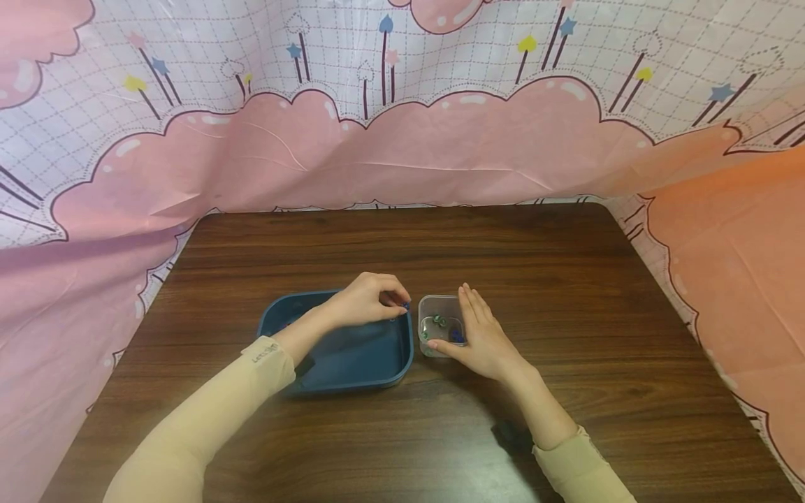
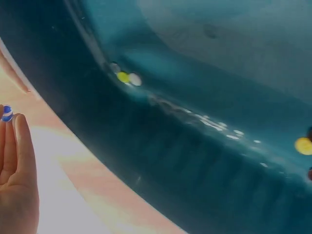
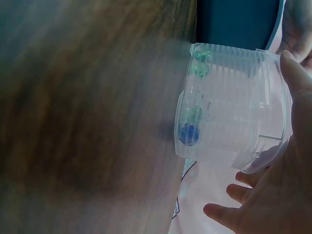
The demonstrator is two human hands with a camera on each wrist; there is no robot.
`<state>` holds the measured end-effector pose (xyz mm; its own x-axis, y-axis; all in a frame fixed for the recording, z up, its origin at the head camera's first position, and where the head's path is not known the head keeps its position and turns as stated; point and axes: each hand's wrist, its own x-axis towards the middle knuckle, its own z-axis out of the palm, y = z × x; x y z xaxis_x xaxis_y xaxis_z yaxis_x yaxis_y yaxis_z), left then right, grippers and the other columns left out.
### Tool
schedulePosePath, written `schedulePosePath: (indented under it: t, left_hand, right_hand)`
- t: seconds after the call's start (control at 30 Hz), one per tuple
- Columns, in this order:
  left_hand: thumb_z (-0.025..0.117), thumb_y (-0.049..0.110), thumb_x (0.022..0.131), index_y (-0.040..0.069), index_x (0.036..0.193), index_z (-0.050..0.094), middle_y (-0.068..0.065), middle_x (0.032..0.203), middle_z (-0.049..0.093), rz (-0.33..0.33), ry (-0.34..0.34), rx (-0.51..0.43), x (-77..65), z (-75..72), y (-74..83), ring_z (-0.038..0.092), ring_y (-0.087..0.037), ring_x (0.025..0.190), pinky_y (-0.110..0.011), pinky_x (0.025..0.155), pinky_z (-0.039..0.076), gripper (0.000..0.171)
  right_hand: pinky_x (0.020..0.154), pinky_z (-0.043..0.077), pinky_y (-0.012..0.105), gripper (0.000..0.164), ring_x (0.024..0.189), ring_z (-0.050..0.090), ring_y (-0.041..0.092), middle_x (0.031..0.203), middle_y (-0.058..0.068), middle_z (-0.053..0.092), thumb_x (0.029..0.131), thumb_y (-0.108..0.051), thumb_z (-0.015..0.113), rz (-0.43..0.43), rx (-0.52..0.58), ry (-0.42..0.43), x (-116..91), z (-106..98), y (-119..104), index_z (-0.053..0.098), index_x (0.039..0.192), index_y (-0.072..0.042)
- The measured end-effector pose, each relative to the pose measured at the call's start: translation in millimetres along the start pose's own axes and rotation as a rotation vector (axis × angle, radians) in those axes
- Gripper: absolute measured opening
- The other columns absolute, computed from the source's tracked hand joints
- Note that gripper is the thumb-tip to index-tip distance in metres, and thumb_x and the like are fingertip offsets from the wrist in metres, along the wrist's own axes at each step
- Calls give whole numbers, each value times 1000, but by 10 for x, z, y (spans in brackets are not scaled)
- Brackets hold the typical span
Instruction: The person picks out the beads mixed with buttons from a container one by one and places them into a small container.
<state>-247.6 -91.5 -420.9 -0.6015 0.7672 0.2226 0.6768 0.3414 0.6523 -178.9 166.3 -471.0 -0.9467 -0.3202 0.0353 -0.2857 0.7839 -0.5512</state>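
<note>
My left hand pinches a blue-and-white marble between thumb and fingertips, over the right rim of a dark blue tray. Small yellow-green and white balls lie along the tray's inner edge, with a yellow one farther off. Beside the tray stands a small clear plastic box. Inside it are green marbles and a blue marble. My right hand rests against the box's right side, fingers straight, thumb near its front rim.
Everything stands on a dark wood-grain table. A pink and white patterned cloth hangs behind the table and along its sides. A narrow gap lies between tray and box.
</note>
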Motion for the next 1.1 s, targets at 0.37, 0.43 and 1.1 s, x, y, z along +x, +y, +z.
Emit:
schedulePosePath:
  t: [0.37,0.43,1.1]
  left_hand:
    - [70,3,88,-1,103,69,-11,99,68,82,-8,-23,170,108,112,70,-18,87,-17,76,55,16]
    - [70,3,88,-2,103,69,-11,99,68,85,-15,-25,192,127,123,70,-18,87,-17,76,55,16]
    - [70,4,89,-3,102,69,-15,101,68,87,-39,-69,373,239,239,70,-20,90,-16,77,55,15]
  right_hand:
    - [116,13,62,116,149,3,38,163,18,3,83,-68,62,5,7,-9,0,-4,-7,4,156,0]
    - [116,14,61,116,149,3,38,163,18,4,82,-69,62,6,7,-9,0,-6,-9,4,156,0]
    - [113,16,66,117,149,5,38,163,17,3,82,-72,60,5,-8,-6,1,-12,-12,4,156,-1]
